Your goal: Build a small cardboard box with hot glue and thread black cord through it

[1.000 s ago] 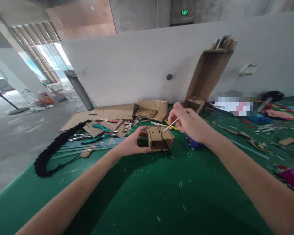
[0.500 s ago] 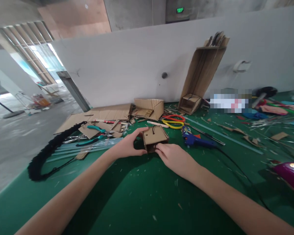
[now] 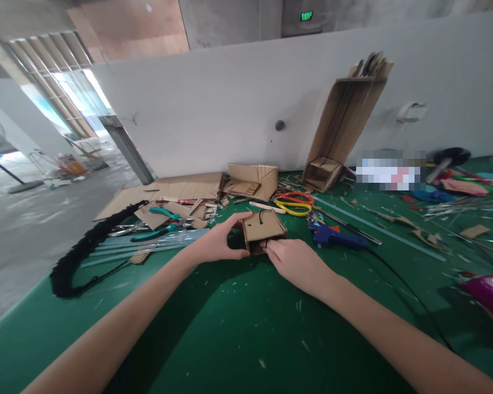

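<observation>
You have the small cardboard box (image 3: 267, 225) near the middle of the green table (image 3: 213, 339), nearer its far edge than the bottom of the view; whether it rests fully on the surface is unclear. Your left hand (image 3: 222, 239) grasps its left side, fingers at the top and thumb at the lower front corner, presumably to keep it steady. That leaves your right hand (image 3: 293, 262) free at the hollow front, fingertips drawn together; what they pinch, if anything, is hidden. A black cord (image 3: 261, 219) loops over the top panel.

The glue gun (image 3: 332, 238) lies just right of your right hand, likely for easy reach, and scissors (image 3: 293, 207) lie behind the box. Teal-handled pliers (image 3: 156, 234) sit among scraps toward the left edge, beside a fuzzy black strand (image 3: 72, 262). A tall cardboard piece (image 3: 340, 123) leans on the white wall (image 3: 213, 109) at the far edge, probably for support. Beyond the left edge spreads a grey, littered floor (image 3: 20, 241).
</observation>
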`<action>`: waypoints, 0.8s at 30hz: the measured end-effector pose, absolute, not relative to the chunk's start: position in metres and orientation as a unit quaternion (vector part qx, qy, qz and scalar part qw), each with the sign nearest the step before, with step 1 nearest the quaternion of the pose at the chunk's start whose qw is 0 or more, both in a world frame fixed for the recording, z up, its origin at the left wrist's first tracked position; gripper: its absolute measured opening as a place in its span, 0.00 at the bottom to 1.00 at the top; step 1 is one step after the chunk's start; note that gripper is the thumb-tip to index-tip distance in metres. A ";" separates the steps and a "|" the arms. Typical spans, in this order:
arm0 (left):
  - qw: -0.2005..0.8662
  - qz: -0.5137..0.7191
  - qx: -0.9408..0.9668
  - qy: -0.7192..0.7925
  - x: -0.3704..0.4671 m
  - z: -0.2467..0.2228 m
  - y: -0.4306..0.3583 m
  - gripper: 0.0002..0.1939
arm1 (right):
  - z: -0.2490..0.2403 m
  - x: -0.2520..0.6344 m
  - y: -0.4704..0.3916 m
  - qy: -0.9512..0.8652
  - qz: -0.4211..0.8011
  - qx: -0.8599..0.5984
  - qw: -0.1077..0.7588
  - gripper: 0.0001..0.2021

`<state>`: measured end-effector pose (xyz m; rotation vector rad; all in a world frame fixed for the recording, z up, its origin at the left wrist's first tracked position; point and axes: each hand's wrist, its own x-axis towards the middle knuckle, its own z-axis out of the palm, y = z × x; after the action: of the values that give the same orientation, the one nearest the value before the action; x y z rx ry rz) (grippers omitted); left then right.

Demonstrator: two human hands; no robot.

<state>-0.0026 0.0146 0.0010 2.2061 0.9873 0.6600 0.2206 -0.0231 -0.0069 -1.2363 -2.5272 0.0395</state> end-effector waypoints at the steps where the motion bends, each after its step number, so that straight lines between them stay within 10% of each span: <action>1: 0.314 0.250 0.836 0.375 -0.003 0.001 0.014 0.44 | -0.007 0.221 -0.023 -0.886 0.013 -0.433 0.163 0.14; 24: 0.299 0.237 0.830 0.406 0.000 0.003 0.011 0.45 | 0.015 0.207 -0.023 -0.883 0.081 -0.452 0.096 0.13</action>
<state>0.0003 0.0108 0.0028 2.2052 1.0769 0.6298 0.2071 -0.0225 0.0151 -1.3392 -2.6166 0.2407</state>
